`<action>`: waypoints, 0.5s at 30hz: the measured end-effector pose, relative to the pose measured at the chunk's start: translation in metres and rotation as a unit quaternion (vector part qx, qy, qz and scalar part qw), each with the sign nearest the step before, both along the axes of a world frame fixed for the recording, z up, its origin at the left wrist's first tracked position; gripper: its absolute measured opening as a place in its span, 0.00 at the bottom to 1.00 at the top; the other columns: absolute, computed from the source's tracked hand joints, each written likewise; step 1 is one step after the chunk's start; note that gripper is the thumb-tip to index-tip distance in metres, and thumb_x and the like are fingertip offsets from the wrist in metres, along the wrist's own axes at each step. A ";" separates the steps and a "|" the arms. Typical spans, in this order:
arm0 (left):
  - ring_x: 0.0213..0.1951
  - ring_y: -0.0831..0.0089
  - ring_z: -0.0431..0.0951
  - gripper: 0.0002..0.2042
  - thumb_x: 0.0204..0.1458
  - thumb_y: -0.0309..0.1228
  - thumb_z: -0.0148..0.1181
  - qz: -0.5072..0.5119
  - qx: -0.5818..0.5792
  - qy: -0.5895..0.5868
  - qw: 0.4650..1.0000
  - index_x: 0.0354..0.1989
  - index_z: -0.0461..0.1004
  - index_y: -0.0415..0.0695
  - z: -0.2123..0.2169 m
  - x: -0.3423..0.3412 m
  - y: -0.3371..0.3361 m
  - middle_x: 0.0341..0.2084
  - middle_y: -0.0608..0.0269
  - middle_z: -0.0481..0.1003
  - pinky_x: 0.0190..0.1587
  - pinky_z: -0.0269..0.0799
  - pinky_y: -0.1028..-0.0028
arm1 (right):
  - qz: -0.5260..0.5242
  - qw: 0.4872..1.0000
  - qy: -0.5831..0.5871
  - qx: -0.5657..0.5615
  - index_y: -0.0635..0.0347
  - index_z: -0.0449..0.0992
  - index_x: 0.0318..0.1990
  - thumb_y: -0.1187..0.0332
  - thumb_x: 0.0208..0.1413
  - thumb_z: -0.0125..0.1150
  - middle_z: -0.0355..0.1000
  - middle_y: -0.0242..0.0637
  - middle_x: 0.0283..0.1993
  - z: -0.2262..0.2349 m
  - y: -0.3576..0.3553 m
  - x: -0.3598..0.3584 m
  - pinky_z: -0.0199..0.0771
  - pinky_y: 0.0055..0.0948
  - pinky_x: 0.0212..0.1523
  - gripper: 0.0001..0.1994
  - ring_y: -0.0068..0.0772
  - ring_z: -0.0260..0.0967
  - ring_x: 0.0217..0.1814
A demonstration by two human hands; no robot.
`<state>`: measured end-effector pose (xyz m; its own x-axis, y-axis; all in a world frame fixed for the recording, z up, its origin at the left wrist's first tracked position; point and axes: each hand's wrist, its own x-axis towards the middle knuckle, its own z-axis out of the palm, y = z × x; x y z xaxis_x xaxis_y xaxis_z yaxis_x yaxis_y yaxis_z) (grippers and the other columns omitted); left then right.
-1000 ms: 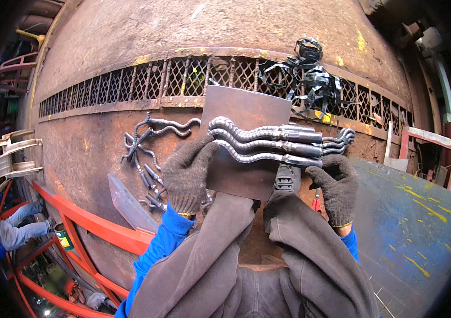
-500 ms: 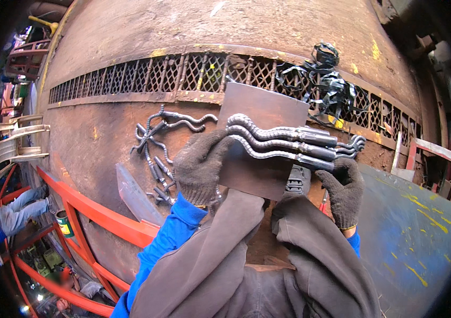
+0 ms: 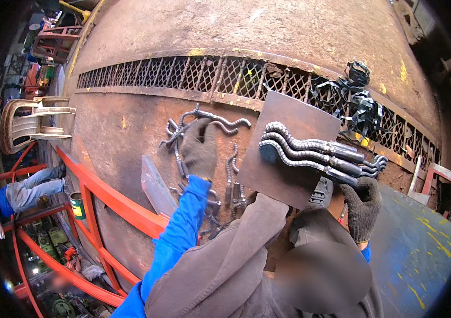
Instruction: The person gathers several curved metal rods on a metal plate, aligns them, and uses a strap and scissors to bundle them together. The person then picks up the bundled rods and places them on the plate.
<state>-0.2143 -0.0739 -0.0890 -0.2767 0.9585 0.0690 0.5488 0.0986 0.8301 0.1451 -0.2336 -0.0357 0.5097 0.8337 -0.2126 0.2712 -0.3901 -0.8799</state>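
Three bent ribbed steel bars [image 3: 302,146] with thick cylindrical ends lie side by side on a brown metal plate [image 3: 281,183] across my knees. My right hand [image 3: 363,206], in a dark knit glove, is curled at the lowest bar's thick end, thumb and fingers against it. Beyond the plate's right edge, more wavy bar tips [image 3: 376,165] show. My left hand [image 3: 200,148], gloved too, reaches down to a loose heap of similar bars [image 3: 175,132] on the floor; its fingers curl at one bar, partly hidden. More loose bars [image 3: 229,175] lie between that hand and the plate.
A floor grating [image 3: 172,74] runs across beyond the bars, with tangled black strapping [image 3: 360,100] on it. Red metal framing [image 3: 114,196] stands at left, near a plastic chair [image 3: 34,122] and another person [image 3: 24,193]. A dark metal sheet [image 3: 416,238] lies at right.
My left hand has left the bars on the plate and moved left to the heap on the floor. The view has shifted, and the right hand stays at the bars' thick ends.
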 end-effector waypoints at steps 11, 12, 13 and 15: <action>0.54 0.45 0.77 0.28 0.52 0.42 0.66 -0.010 -0.269 0.393 0.879 0.64 0.72 0.51 -0.070 -0.151 0.034 0.52 0.46 0.78 0.57 0.71 0.50 | 0.009 0.998 -0.038 0.048 0.61 0.75 0.35 0.71 0.46 0.79 0.70 0.32 0.30 0.006 0.004 -0.009 0.70 0.27 0.37 0.15 0.25 0.67 0.34; 0.53 0.45 0.78 0.26 0.54 0.42 0.65 -0.010 -0.269 0.374 0.888 0.63 0.73 0.52 -0.070 -0.151 0.031 0.51 0.46 0.79 0.57 0.71 0.50 | 0.005 0.998 -0.041 0.050 0.61 0.75 0.35 0.71 0.46 0.79 0.70 0.32 0.30 0.006 0.003 -0.009 0.70 0.27 0.37 0.15 0.25 0.67 0.34; 0.51 0.45 0.79 0.20 0.57 0.43 0.62 0.015 -0.211 0.417 0.884 0.58 0.77 0.55 -0.078 -0.159 0.028 0.47 0.46 0.80 0.55 0.72 0.50 | 0.005 0.998 -0.040 0.054 0.61 0.75 0.35 0.71 0.46 0.79 0.70 0.32 0.30 0.004 0.003 -0.009 0.70 0.27 0.37 0.15 0.25 0.67 0.34; 0.50 0.46 0.79 0.19 0.57 0.43 0.61 0.018 -0.226 0.440 0.869 0.56 0.78 0.54 -0.081 -0.167 0.027 0.47 0.47 0.80 0.54 0.72 0.50 | 0.001 0.997 -0.048 0.057 0.61 0.75 0.35 0.71 0.46 0.80 0.70 0.32 0.30 0.003 0.003 -0.010 0.70 0.27 0.36 0.15 0.25 0.67 0.33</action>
